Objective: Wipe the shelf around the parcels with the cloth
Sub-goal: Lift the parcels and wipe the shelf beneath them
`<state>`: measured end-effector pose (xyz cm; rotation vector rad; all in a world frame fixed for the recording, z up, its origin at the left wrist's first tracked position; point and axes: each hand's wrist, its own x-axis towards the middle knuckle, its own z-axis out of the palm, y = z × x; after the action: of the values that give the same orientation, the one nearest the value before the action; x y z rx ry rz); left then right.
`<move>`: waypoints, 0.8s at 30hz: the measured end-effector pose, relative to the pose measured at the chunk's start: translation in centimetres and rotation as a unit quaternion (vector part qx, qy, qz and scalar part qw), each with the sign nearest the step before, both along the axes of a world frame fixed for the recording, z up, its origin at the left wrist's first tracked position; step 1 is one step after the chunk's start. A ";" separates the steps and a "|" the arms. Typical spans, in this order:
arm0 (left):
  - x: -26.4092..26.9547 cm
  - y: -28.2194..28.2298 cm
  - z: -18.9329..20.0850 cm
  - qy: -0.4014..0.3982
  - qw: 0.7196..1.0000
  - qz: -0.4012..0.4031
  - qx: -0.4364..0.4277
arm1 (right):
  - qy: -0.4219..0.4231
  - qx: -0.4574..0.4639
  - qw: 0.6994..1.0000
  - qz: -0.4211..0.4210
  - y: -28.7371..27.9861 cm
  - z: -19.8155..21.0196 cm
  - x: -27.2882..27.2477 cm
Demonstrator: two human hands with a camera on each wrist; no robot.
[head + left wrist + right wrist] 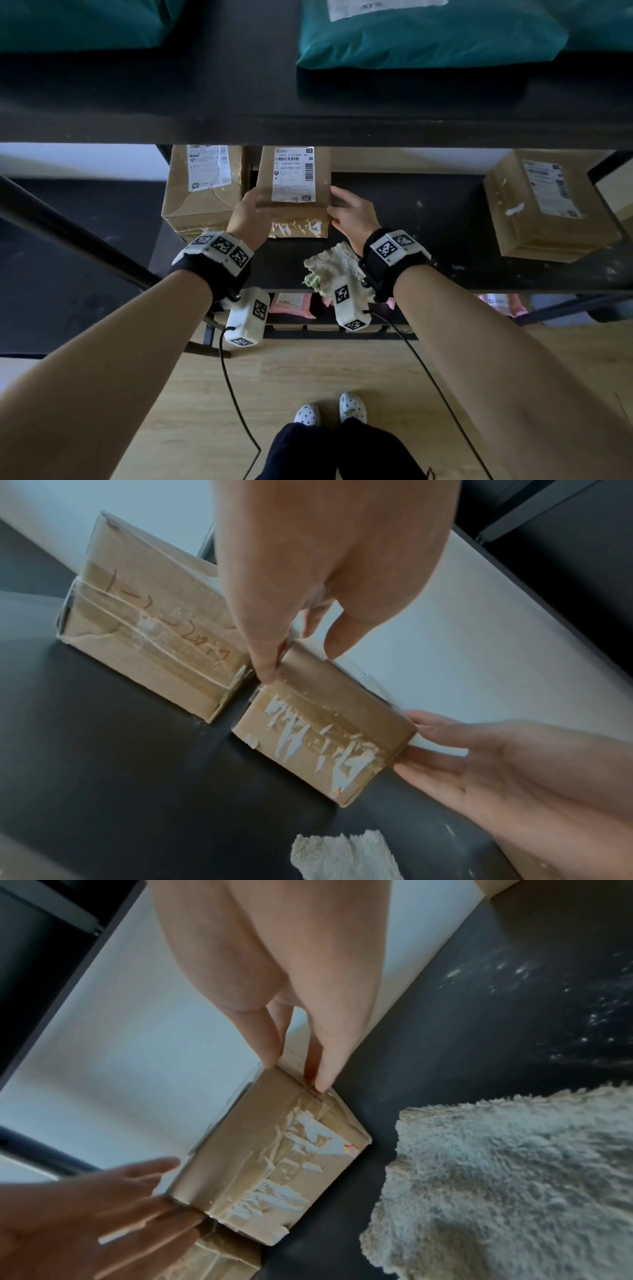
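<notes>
A small brown box (pixel 294 192) stands on the dark shelf (pixel 428 219), and both hands are on it. The left hand (pixel 248 214) lies against the box's left side, thumb on the near top edge and fingers reaching down the side, in the narrow gap between this box and the larger box (pixel 202 192) just to its left. The right hand (pixel 349 210) is set against the box's right side, thumb on the top edge and fingers (pixel 441 753) spread nearly straight along the side; so the box is clasped between the two hands, each only lightly bent round an edge. Whether the box is lifted off the shelf or still resting on it cannot be told. Its near face carries torn white remains of tape or a label, and a printed white label (pixel 294 174) covers its top. The cloth (pixel 334 265), pale and fluffy, lies loose on the shelf in front of the small box and a little to its right, below the right wrist, touched by neither hand. A third brown box (pixel 544 205) sits well to the right of the small box. White specks of dust (pixel 548 988) are scattered over the shelf to the right of the small box. Above it, on a higher shelf, lie teal mailing bags (pixel 428 34).
</notes>
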<state>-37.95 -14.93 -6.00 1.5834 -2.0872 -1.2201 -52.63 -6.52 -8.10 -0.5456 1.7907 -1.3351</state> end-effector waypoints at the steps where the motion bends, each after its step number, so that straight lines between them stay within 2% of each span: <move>1: 0.2 0.5 0.3 -0.013 1.000 -0.007 -0.018 | 0.019 -0.002 1.000 0.009 0.4 0.1 0.1; 4: 0.8 2.7 0.5 -0.052 0.988 -0.031 -0.144 | 0.109 0.018 0.994 0.019 3.1 -0.7 1.0; 6: 1.0 3.9 -0.3 -0.043 0.974 -0.060 -0.214 | 0.190 0.080 0.977 0.056 5.7 -2.4 2.0; 8: 0.8 5.3 -1.4 -0.047 0.962 -0.127 -0.236 | 0.276 0.132 0.942 0.141 7.9 -4.7 3.1; 10: 0.1 6.6 -2.7 -0.067 0.951 -0.191 -0.232 | 0.357 0.163 0.889 0.235 9.2 -6.6 3.6; 12: -0.6 7.9 -3.9 -0.079 0.949 -0.214 -0.218 | 0.416 0.179 0.846 0.281 9.8 -7.8 3.6; 14: -1.3 9.3 -4.9 -0.087 0.952 -0.216 -0.201 | 0.443 0.187 0.823 0.302 10.0 -8.2 2.7; 19: -4.0 11.8 -5.7 -0.112 0.945 -0.247 -0.183 | 0.429 0.265 0.823 0.263 11.0 -8.2 -5.1; 21: -5.3 12.6 -5.7 -0.130 0.941 -0.257 -0.176 | 0.439 0.295 0.814 0.241 12.9 -8.1 -9.1; 24: -7.0 13.4 -5.8 -0.162 0.939 -0.258 -0.159 | 0.425 0.327 0.818 0.209 16.4 -8.0 -13.3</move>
<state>-44.93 -1.51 -11.76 1.1874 -2.8648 -0.7123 -65.89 9.91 -16.05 -1.1579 2.4509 -0.0659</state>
